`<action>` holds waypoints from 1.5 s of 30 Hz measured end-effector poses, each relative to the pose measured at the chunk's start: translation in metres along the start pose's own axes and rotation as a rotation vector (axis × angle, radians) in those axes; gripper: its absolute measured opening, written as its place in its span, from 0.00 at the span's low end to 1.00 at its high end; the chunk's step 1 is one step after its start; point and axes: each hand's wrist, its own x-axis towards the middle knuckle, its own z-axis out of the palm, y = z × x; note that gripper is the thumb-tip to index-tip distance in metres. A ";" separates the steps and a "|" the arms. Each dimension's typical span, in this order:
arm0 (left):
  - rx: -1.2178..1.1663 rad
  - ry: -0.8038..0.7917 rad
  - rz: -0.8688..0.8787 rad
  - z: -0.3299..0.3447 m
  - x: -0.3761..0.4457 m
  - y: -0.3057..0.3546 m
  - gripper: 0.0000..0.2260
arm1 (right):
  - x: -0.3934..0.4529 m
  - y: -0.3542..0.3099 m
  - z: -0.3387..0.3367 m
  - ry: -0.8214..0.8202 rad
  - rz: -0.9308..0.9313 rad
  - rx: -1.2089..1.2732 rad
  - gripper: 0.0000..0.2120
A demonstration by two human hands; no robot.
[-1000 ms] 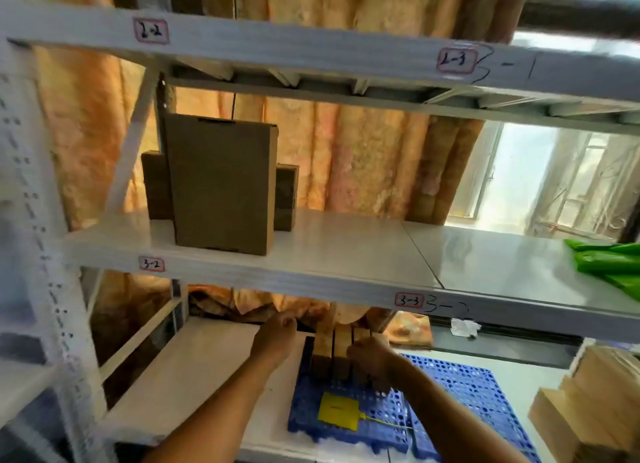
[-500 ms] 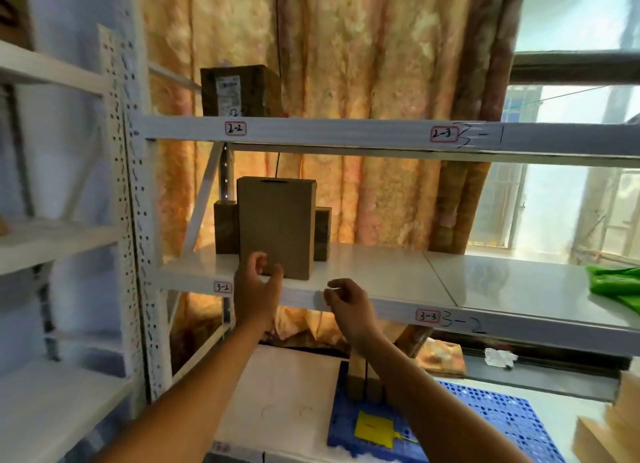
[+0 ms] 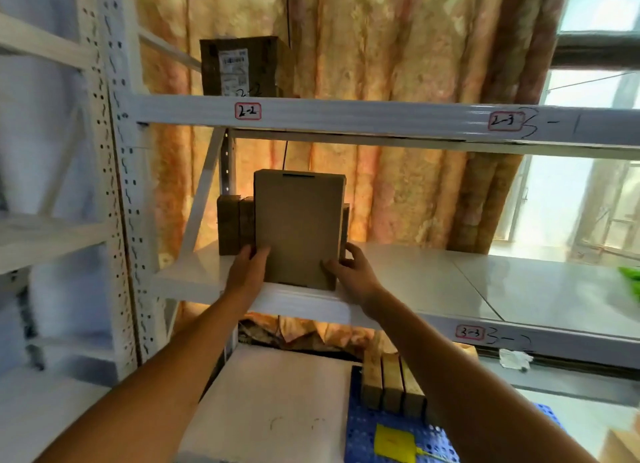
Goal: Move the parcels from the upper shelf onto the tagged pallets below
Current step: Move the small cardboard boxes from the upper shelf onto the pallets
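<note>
A tall brown cardboard parcel point(image 3: 298, 220) stands upright at the front of the middle shelf point(image 3: 408, 275). My left hand point(image 3: 247, 267) grips its lower left edge, and my right hand point(image 3: 348, 270) holds its lower right corner, thumb on the front face. Smaller brown parcels point(image 3: 235, 225) stand behind it on the left; another edge shows at its right. Below, a blue pallet point(image 3: 363, 435) with a yellow tag point(image 3: 394, 440) carries three upright parcels point(image 3: 391, 384). A labelled box point(image 3: 242, 66) sits on the top shelf.
White rack uprights point(image 3: 121, 203) stand at the left, with a diagonal brace point(image 3: 204, 199) behind the parcels. Something green point(image 3: 630, 277) lies at the shelf's right end. A white board point(image 3: 273, 403) lies beside the pallet. Curtains and a window fill the background.
Both hands rose from the pallet to the middle shelf and took hold of the tall parcel's lower sides. The view tilted up and moved closer.
</note>
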 end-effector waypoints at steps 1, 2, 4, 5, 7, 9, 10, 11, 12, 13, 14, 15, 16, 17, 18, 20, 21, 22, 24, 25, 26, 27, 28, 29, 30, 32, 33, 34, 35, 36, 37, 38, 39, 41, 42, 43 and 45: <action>0.033 0.009 0.010 0.002 -0.002 -0.001 0.24 | 0.001 0.000 0.000 0.010 0.003 0.011 0.33; 0.058 0.022 0.034 0.005 -0.005 -0.002 0.24 | 0.002 -0.001 -0.002 0.032 -0.001 0.004 0.31; 0.071 0.019 0.098 0.014 -0.014 0.000 0.19 | -0.001 -0.003 -0.013 0.085 -0.026 -0.013 0.28; 0.066 -0.004 0.132 0.020 -0.019 0.002 0.15 | -0.001 -0.004 -0.022 0.119 -0.041 -0.007 0.26; 0.064 -0.076 0.191 0.040 -0.027 0.009 0.07 | -0.002 -0.005 -0.048 0.196 -0.045 0.009 0.23; 0.044 -0.164 0.214 0.068 -0.033 0.019 0.07 | -0.003 -0.009 -0.078 0.255 -0.015 0.010 0.21; 0.034 -0.213 0.217 0.082 -0.035 0.025 0.09 | -0.004 -0.011 -0.093 0.277 -0.003 0.001 0.20; 0.033 -0.256 0.224 0.098 -0.037 0.031 0.12 | -0.006 -0.012 -0.109 0.306 0.003 -0.016 0.19; 0.044 -0.287 0.240 0.114 -0.039 0.037 0.13 | -0.008 -0.012 -0.124 0.345 0.003 -0.035 0.18; 0.057 -0.311 0.259 0.129 -0.041 0.041 0.14 | -0.010 -0.012 -0.139 0.391 0.002 -0.057 0.17; 0.061 -0.336 0.272 0.144 -0.044 0.045 0.14 | -0.012 -0.010 -0.153 0.435 0.007 -0.086 0.16; 0.054 -0.366 0.276 0.156 -0.048 0.047 0.14 | -0.015 -0.008 -0.164 0.467 0.017 -0.122 0.16; 0.046 -0.401 0.276 0.167 -0.052 0.048 0.15 | -0.017 -0.005 -0.174 0.486 0.029 -0.159 0.17; 0.038 -0.433 0.275 0.176 -0.056 0.048 0.15 | -0.020 -0.001 -0.181 0.491 0.034 -0.194 0.19; 0.033 -0.457 0.272 0.181 -0.059 0.047 0.15 | -0.023 0.002 -0.185 0.485 0.036 -0.226 0.20; 0.037 -0.475 0.266 0.187 -0.060 0.045 0.15 | -0.028 0.005 -0.189 0.477 0.051 -0.269 0.20; 0.046 -0.472 0.262 0.187 -0.059 0.044 0.15 | -0.029 0.006 -0.188 0.474 0.060 -0.278 0.21; 0.056 -0.472 0.256 0.187 -0.057 0.043 0.15 | -0.030 0.006 -0.186 0.473 0.066 -0.283 0.23; 0.065 -0.488 0.238 0.186 -0.053 0.041 0.17 | -0.030 0.008 -0.178 0.576 0.041 -0.323 0.26; 0.067 -0.492 0.222 0.185 -0.051 0.041 0.20 | -0.029 0.008 -0.172 0.730 0.015 -0.357 0.26; 0.068 -0.481 0.205 0.182 -0.049 0.042 0.22 | -0.029 0.005 -0.163 0.930 -0.037 -0.406 0.25; 0.061 -0.453 0.194 0.179 -0.046 0.043 0.23 | -0.030 0.001 -0.152 1.103 -0.121 -0.487 0.23; 0.045 -0.405 0.194 0.175 -0.043 0.045 0.23 | -0.032 -0.003 -0.141 1.188 -0.250 -0.597 0.20; 0.026 -0.334 0.209 0.168 -0.037 0.046 0.21 | -0.032 -0.007 -0.127 1.167 -0.422 -0.719 0.17; 0.010 -0.260 0.231 0.159 -0.030 0.047 0.18 | -0.033 -0.010 -0.112 1.066 -0.596 -0.836 0.14; -0.015 -0.151 0.252 0.135 -0.011 0.047 0.14 | -0.031 -0.013 -0.079 0.778 -0.917 -1.027 0.12; -0.010 -0.121 0.252 0.121 -0.002 0.045 0.12 | -0.030 -0.013 -0.061 0.628 -1.056 -1.083 0.11; 0.012 -0.082 0.253 0.106 0.008 0.042 0.11 | -0.028 -0.014 -0.040 0.481 -1.166 -1.112 0.10; 0.046 -0.028 0.258 0.091 0.016 0.038 0.10 | -0.026 -0.013 -0.021 0.343 -1.230 -1.126 0.10; 0.080 0.046 0.270 0.076 0.024 0.034 0.09 | -0.022 -0.012 -0.001 0.232 -1.242 -1.127 0.10; 0.106 0.135 0.288 0.060 0.033 0.030 0.09 | -0.016 -0.009 0.019 0.162 -1.196 -1.122 0.12; 0.129 0.229 0.302 0.045 0.041 0.026 0.09 | -0.009 -0.005 0.035 0.137 -1.099 -1.112 0.15; 0.159 0.320 0.308 0.028 0.049 0.020 0.09 | -0.001 -0.003 0.051 0.153 -0.976 -1.078 0.19; 0.247 0.435 0.253 -0.007 0.065 0.007 0.13 | 0.021 0.002 0.073 0.276 -0.721 -0.919 0.28; 0.289 0.450 0.197 -0.024 0.073 -0.002 0.16 | 0.032 0.002 0.081 0.352 -0.597 -0.816 0.31; 0.312 0.438 0.138 -0.037 0.079 -0.010 0.19 | 0.043 0.003 0.084 0.435 -0.472 -0.717 0.34; 0.287 0.384 0.058 -0.056 0.089 -0.023 0.21 | 0.064 0.004 0.086 0.582 -0.266 -0.563 0.40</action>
